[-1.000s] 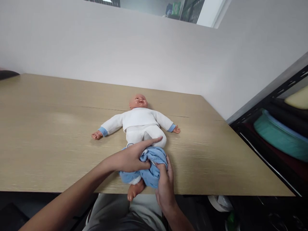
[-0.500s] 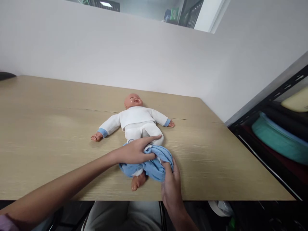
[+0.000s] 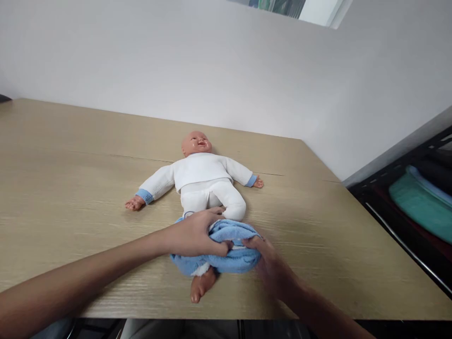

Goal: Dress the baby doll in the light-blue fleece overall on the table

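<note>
A baby doll [image 3: 201, 176] in a white top and white leggings lies on its back on the wooden table [image 3: 70, 188], head toward the wall. Bunched light-blue trousers [image 3: 226, 249] cover its lower legs, and one bare foot [image 3: 199, 288] pokes out near the table's front edge. My left hand [image 3: 192, 233] grips the left side of the blue cloth at the doll's knees, fingers curled. My right hand [image 3: 268, 259], slightly blurred, pinches the cloth's right side.
A plain white wall [image 3: 212, 70] runs behind the table. To the right stands a dark shelf [image 3: 399, 188] with a teal folded item [image 3: 422, 202] on it. The table's front edge is just below the doll's foot.
My right hand has shifted from below the blue cloth to its right side. My left index finger, stretched out before, has curled onto the cloth. The camera has tipped down slightly.
</note>
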`<state>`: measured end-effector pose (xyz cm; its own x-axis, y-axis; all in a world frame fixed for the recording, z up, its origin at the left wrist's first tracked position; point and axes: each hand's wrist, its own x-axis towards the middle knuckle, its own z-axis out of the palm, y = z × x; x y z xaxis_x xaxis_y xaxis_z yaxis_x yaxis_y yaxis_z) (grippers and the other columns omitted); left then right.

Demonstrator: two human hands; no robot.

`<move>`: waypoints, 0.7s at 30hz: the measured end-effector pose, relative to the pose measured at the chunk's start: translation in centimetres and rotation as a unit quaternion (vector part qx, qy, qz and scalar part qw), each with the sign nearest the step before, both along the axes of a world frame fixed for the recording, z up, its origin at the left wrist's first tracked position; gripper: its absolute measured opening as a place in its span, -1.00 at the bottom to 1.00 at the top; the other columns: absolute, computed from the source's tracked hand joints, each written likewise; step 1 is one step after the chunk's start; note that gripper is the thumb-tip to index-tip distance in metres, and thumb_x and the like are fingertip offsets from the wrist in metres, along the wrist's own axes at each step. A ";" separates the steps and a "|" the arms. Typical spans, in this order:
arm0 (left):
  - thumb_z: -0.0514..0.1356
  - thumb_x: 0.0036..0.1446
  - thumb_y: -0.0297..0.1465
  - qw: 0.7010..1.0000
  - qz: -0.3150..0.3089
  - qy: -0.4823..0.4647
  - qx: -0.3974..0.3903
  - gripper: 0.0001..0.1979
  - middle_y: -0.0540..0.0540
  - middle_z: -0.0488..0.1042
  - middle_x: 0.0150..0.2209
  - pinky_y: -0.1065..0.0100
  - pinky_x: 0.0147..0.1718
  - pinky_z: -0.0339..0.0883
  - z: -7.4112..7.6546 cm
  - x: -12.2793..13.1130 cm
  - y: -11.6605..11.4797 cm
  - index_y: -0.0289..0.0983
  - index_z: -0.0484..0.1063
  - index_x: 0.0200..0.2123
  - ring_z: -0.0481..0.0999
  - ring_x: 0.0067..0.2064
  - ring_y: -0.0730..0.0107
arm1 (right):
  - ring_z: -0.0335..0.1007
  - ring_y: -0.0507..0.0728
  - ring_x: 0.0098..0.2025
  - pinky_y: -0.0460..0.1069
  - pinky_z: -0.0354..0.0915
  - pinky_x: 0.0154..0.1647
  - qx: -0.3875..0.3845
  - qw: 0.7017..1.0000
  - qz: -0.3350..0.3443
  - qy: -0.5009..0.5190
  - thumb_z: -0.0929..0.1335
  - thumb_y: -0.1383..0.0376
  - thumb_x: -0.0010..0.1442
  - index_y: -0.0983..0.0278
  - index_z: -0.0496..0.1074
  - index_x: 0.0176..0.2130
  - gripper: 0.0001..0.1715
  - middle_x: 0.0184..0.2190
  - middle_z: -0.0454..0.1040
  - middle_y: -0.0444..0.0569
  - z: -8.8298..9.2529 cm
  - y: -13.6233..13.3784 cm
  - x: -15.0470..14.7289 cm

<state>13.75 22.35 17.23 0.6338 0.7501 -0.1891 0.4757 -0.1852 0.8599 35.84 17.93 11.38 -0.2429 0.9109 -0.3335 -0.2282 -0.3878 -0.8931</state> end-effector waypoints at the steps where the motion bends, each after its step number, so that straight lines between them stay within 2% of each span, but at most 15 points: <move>1: 0.35 0.05 -0.29 1.000 -0.010 -0.001 -0.015 -0.84 -0.01 0.46 -0.07 0.31 -0.19 0.38 0.1 -0.1 0.1 -0.21 0.54 -0.30 0.54 -0.14 0.22 | 0.53 0.25 -0.13 0.11 0.42 -0.07 -0.004 1.000 -0.004 0.011 0.49 0.12 0.07 0.15 0.59 -0.06 -0.59 -0.14 0.65 -0.05 0.0 -0.3 0.0; 3: 0.37 0.00 -0.33 0.998 -0.025 -0.027 -0.042 -0.77 0.01 0.43 -0.08 0.31 -0.13 0.37 0.1 -0.2 0.4 -0.19 0.53 -0.22 0.52 -0.09 0.21 | 0.54 0.25 -0.10 0.10 0.43 -0.05 -0.021 0.999 -0.023 0.038 0.52 0.11 0.02 0.11 0.54 -0.04 -0.52 -0.13 0.64 -0.07 0.0 -0.7 -0.2; 6: 0.30 0.09 -0.38 0.990 -0.041 -0.103 -0.090 -0.72 0.04 0.43 -0.17 0.32 -0.07 0.34 -0.2 -0.4 1.0 -0.18 0.50 -0.09 0.49 -0.07 0.25 | 0.53 0.21 -0.11 0.06 0.43 -0.07 -0.034 0.997 -0.053 0.051 0.57 0.14 -0.03 0.09 0.49 -0.04 -0.47 -0.15 0.61 -0.11 0.4 -1.0 -0.4; 9: 0.25 0.20 -0.38 0.980 -0.031 -0.152 -0.127 -0.84 0.06 0.43 -0.25 0.33 -0.08 0.32 -0.6 -0.5 1.2 -0.20 0.49 -0.13 0.46 -0.12 0.30 | 0.48 0.16 -0.21 0.03 0.41 -0.16 0.006 0.999 -0.032 -0.004 0.55 0.10 0.04 0.14 0.52 -0.07 -0.53 -0.25 0.58 -0.10 0.6 -1.1 -0.4; 12: 0.28 0.24 -0.32 0.977 0.009 -0.173 -0.123 -0.82 0.03 0.49 -0.17 0.29 0.01 0.32 -0.9 -0.4 1.1 -0.20 0.48 -0.10 0.47 -0.04 0.24 | 0.39 0.12 -0.34 0.00 0.37 -0.26 0.044 0.996 0.002 -0.084 0.53 0.10 0.09 0.21 0.54 -0.18 -0.66 -0.40 0.51 -0.12 0.6 -1.5 -0.4; 15: 0.28 0.26 -0.29 0.985 0.023 -0.155 -0.073 -0.78 0.01 0.51 -0.10 0.25 0.06 0.33 -1.3 -0.2 0.8 -0.19 0.49 -0.04 0.49 0.01 0.20 | 0.34 0.08 -0.39 -0.01 0.35 -0.30 0.058 0.992 0.028 -0.113 0.55 0.18 0.06 0.23 0.53 -0.29 -0.76 -0.42 0.49 -0.14 0.7 -2.0 -0.5; 17: 0.24 0.28 -0.29 0.993 0.019 -0.115 -0.010 -0.84 0.00 0.50 -0.12 0.23 0.05 0.35 -1.6 -0.1 0.5 -0.19 0.52 -0.11 0.50 -0.01 0.20 | 0.30 0.07 -0.43 -0.01 0.34 -0.34 0.059 0.991 0.028 -0.115 0.56 0.14 0.06 0.22 0.54 -0.33 -0.75 -0.45 0.47 -0.14 0.9 -2.3 -0.7; 19: 0.23 0.26 -0.32 0.996 0.016 -0.071 0.058 -0.89 -0.03 0.48 -0.12 0.20 0.05 0.36 -1.8 -0.1 0.3 -0.21 0.53 -0.21 0.51 -0.02 0.18 | 0.30 0.09 -0.45 0.01 0.35 -0.36 0.048 0.991 0.005 -0.127 0.56 0.05 0.07 0.20 0.55 -0.34 -0.69 -0.48 0.46 -0.13 1.1 -2.6 -0.9; 21: 0.27 0.17 -0.36 0.994 0.007 -0.036 0.100 -0.92 -0.05 0.48 -0.11 0.20 0.02 0.38 -1.8 -0.1 0.1 -0.22 0.54 -0.26 0.52 -0.02 0.16 | 0.39 0.14 -0.40 0.06 0.42 -0.28 0.033 0.988 -0.040 -0.147 0.57 -0.01 0.06 0.18 0.59 -0.29 -0.65 -0.44 0.52 -0.09 1.3 -3.1 -1.1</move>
<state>13.65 22.49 15.41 0.6299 0.7766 0.0099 0.4178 -0.3496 0.8386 34.73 14.88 12.68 -0.0705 0.9454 -0.3181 0.0168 -0.3177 -0.9480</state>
